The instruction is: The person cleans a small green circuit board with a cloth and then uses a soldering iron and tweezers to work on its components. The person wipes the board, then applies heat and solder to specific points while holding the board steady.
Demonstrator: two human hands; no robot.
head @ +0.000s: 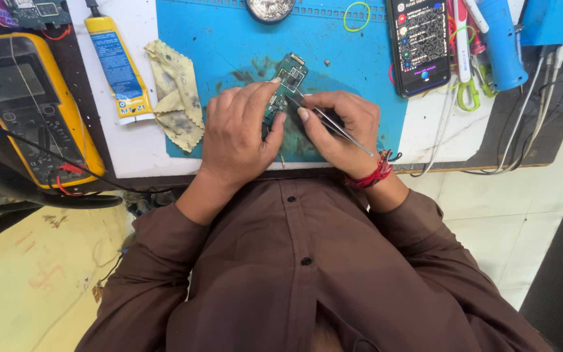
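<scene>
A small green circuit board [288, 75] lies on a blue work mat [229, 39]. My left hand [239, 127] presses down on the board's near end, fingers over it. My right hand [340, 127] grips thin metal tweezers [341, 129], whose tips point at the board near my left fingertips. A red thread band circles my right wrist. The near part of the board is hidden under my left hand.
A yellow multimeter [30, 104] with leads sits at left. A yellow-and-blue tube [117, 65] and stained yellow cloth [177, 91] lie beside the mat. A lit phone [419, 42], blue tool [500, 42], green rubber band [357, 16] and cables lie at right.
</scene>
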